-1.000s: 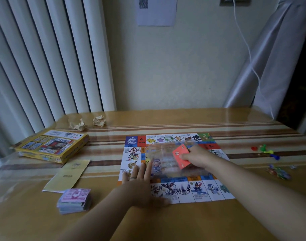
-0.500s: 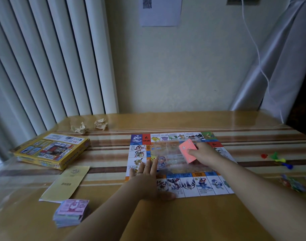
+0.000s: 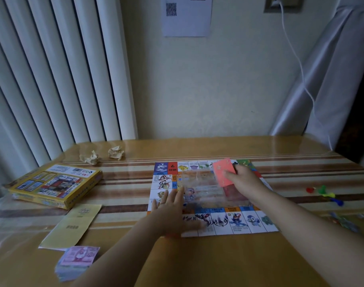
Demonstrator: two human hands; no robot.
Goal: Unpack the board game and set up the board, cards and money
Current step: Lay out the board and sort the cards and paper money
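Note:
The game board [image 3: 241, 221] lies flat on the table, its border squares printed with cartoon creatures. My left hand [image 3: 172, 210] presses flat on the board's near-left corner, fingers straight. Over the board's far-right part my right hand [image 3: 244, 180] grips a stack of red cards [image 3: 223, 171], tilted up on edge. A stack of paper money [image 3: 76, 261], pink note on top, sits at the near left of the table. The yellow game box [image 3: 54, 185] rests closed at the far left.
A pale yellow leaflet [image 3: 73, 226] lies between the box and the money. Two crumpled paper balls [image 3: 102, 155] sit near the back edge. Coloured plastic game pieces [image 3: 326, 193] and small tokens [image 3: 345, 221] are scattered at the right. A white cable [image 3: 297, 59] hangs down the wall.
My right hand has carried the red cards farther across the board toward its far-right corner. The left hand stays pressed on the board. The camera has tilted slightly.

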